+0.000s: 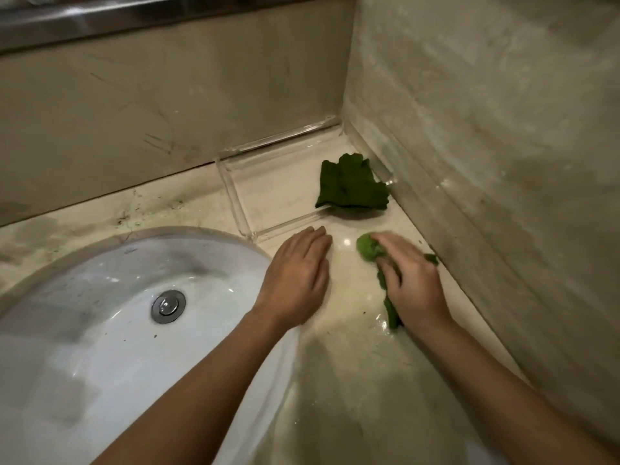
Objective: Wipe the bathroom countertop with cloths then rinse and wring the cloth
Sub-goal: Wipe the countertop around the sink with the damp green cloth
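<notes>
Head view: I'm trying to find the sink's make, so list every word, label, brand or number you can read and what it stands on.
No text here can be read.
Small dark mark on the rim of the white ceramic sink: possibly a maker's logo, too small and blurred to read.
Dark green cloth, light green cloth, clear plastic tray, beige stone countertop: no writing visible.

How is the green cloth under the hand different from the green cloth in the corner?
The wiping cloth is bunched up and lighter green; the corner cloth is spread out and darker. The right hand presses the wiping cloth; nothing touches the corner cloth. Both are green.
</notes>
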